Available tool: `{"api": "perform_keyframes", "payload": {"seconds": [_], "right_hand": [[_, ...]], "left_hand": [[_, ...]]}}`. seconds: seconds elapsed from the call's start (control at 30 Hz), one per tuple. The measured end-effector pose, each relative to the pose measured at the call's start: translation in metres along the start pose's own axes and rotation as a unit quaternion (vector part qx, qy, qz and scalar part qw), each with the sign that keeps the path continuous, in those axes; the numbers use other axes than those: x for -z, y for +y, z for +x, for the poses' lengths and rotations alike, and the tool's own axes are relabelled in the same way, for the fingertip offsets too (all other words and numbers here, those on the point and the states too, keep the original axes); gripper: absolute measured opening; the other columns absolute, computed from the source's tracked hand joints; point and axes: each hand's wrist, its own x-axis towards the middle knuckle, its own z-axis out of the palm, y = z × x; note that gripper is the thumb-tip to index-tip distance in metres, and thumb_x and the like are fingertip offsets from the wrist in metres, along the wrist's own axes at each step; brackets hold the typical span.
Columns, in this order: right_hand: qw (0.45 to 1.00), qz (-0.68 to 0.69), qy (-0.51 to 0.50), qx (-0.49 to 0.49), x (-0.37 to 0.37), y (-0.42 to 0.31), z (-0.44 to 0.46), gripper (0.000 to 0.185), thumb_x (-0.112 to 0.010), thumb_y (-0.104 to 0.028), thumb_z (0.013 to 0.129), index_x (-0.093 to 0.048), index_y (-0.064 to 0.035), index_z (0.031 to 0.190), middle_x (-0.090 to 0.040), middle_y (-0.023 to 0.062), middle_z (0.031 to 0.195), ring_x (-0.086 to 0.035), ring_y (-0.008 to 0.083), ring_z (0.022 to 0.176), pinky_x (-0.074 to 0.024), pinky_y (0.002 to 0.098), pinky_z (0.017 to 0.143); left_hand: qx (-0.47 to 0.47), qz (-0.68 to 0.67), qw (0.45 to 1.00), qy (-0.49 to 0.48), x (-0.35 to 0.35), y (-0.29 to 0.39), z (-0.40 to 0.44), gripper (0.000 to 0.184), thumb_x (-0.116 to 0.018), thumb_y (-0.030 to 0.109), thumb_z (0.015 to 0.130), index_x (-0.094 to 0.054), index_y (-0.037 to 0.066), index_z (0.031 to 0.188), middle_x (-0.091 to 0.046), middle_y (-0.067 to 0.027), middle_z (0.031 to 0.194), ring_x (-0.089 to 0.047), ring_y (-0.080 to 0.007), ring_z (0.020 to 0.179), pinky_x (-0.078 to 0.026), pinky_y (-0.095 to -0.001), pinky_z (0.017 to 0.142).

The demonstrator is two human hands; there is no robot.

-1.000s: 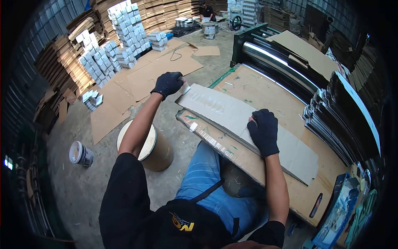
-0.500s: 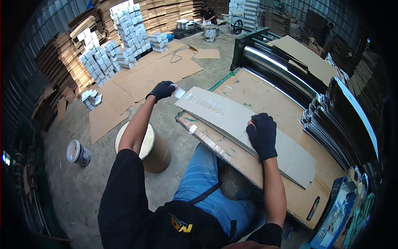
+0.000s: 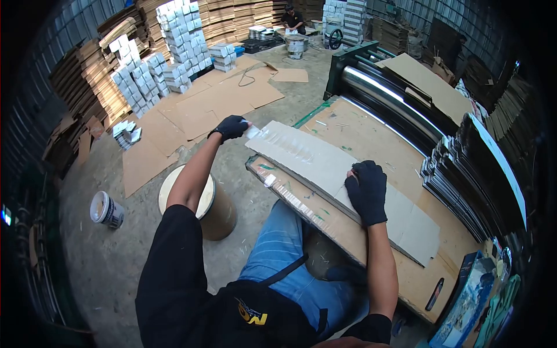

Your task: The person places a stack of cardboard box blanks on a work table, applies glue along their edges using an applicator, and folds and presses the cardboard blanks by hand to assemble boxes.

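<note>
A long stack of grey cardboard strips (image 3: 313,152) lies slantwise on the wooden table (image 3: 342,235), with whitish smears near its left end. At that end my left hand (image 3: 231,127), in a black glove, grips a small pale flat piece (image 3: 251,130) between its fingers. My right hand (image 3: 368,188), also gloved, rests on the middle of the cardboard stack with its fingers curled at the top. Whether those curled fingers pinch anything is hidden.
A roller machine (image 3: 389,95) stands behind the table, and stacked dark sheets (image 3: 476,185) stand at right. A cutter (image 3: 434,294) lies near the table's right corner. A drum (image 3: 217,211) and a bucket (image 3: 107,210) are on the floor. A person (image 3: 293,22) sits far back.
My left hand has moved down and slightly left from above the strip's end, still with the pale piece. My right hand has shifted slightly on the cardboard.
</note>
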Motion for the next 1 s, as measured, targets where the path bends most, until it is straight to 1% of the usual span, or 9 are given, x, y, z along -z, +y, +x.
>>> {"api": "perform_keyframes", "payload": {"seconds": [0.13,0.4,0.6,0.67,0.7,0.8,0.87,0.93,1.0], "right_hand": [[1.0,0.003,0.004,0.002,0.0,-0.002,0.001,0.014,-0.071,-0.017,0.084,-0.068,-0.007,0.093,-0.063,0.011,0.095,-0.059,0.0314,0.091,-0.0433,0.0433,0.08],[1.0,-0.005,0.023,0.001,0.002,-0.007,0.0,0.017,-0.073,-0.02,0.084,-0.068,-0.0063,0.093,-0.064,0.0119,0.096,-0.06,0.032,0.094,-0.0436,0.0446,0.083],[0.986,-0.147,0.073,0.026,-0.008,0.004,-0.001,0.06,-0.071,-0.048,0.089,-0.065,0.0006,0.124,-0.068,0.0212,0.116,-0.062,0.0357,0.113,-0.044,0.0464,0.099],[0.988,-0.076,-0.094,-0.101,0.0,-0.002,0.004,0.076,-0.066,-0.057,0.091,-0.059,0.0041,0.135,-0.067,0.0249,0.123,-0.063,0.0379,0.114,-0.0444,0.0477,0.102],[0.988,-0.074,-0.095,-0.101,0.003,-0.006,0.006,0.076,-0.066,-0.057,0.091,-0.059,0.0041,0.135,-0.067,0.0249,0.123,-0.063,0.0379,0.114,-0.0444,0.0477,0.102],[0.979,-0.08,-0.135,-0.128,0.012,-0.015,0.013,0.076,-0.064,-0.059,0.09,-0.06,0.003,0.134,-0.068,0.0257,0.117,-0.065,0.039,0.108,-0.0459,0.0481,0.099],[0.972,-0.083,-0.167,-0.146,0.014,-0.017,0.015,0.076,-0.064,-0.059,0.09,-0.061,0.0022,0.134,-0.069,0.0258,0.113,-0.066,0.0387,0.107,-0.0469,0.0485,0.097],[0.972,-0.088,-0.165,-0.142,0.014,-0.015,0.016,0.076,-0.064,-0.06,0.09,-0.061,0.0016,0.134,-0.069,0.0257,0.111,-0.066,0.0386,0.106,-0.0473,0.0488,0.095],[0.972,-0.093,-0.166,-0.135,0.014,-0.014,0.016,0.076,-0.064,-0.061,0.089,-0.061,0.0011,0.134,-0.069,0.0256,0.109,-0.066,0.0385,0.105,-0.0477,0.0491,0.093]], "left_hand": [[-0.073,-0.04,0.984,0.159,0.004,0.008,-0.004,0.046,-0.067,0.05,0.096,-0.072,0.005,0.095,-0.066,-0.0049,0.071,-0.061,-0.013,0.063,-0.047,-0.0308,0.06],[-0.042,-0.161,0.986,0.03,-0.003,0.039,-0.016,0.045,-0.065,0.051,0.098,-0.064,0.008,0.085,-0.051,0.0021,0.069,-0.042,-0.0085,0.057,-0.034,-0.0269,0.05],[-0.035,-0.406,0.912,0.05,-0.009,0.02,-0.016,0.042,-0.066,0.049,0.098,-0.05,0.015,0.08,-0.039,0.0052,0.067,-0.033,-0.0083,0.055,-0.03,-0.026,0.05],[-0.014,-0.482,0.876,-0.004,-0.007,0.004,-0.012,0.035,-0.064,0.048,0.1,-0.058,0.014,0.095,-0.053,0.0014,0.073,-0.049,-0.0104,0.061,-0.039,-0.026,0.054],[-0.012,-0.481,0.877,-0.002,-0.008,0.007,-0.02,0.035,-0.064,0.048,0.1,-0.058,0.014,0.095,-0.053,0.0014,0.073,-0.049,-0.0104,0.061,-0.039,-0.026,0.054],[0.097,-0.523,0.847,-0.007,-0.012,0.017,-0.042,0.036,-0.075,0.048,0.092,-0.06,0.018,0.106,-0.062,-0.0039,0.1,-0.06,-0.017,0.093,-0.053,-0.0357,0.076],[0.096,-0.607,0.787,-0.061,-0.018,0.001,-0.036,0.043,-0.078,0.046,0.091,-0.06,0.02,0.12,-0.062,-0.0085,0.119,-0.06,-0.0245,0.112,-0.055,-0.05,0.09],[0.085,-0.603,0.79,-0.064,-0.017,0.015,-0.056,0.042,-0.078,0.042,0.091,-0.061,0.017,0.121,-0.064,-0.0076,0.114,-0.063,-0.0232,0.105,-0.057,-0.047,0.091],[0.002,-0.562,0.827,-0.027,-0.02,0.017,-0.062,0.05,-0.073,0.049,0.094,-0.06,0.011,0.125,-0.068,-0.0074,0.108,-0.067,-0.02,0.098,-0.057,-0.0341,0.078]]}}
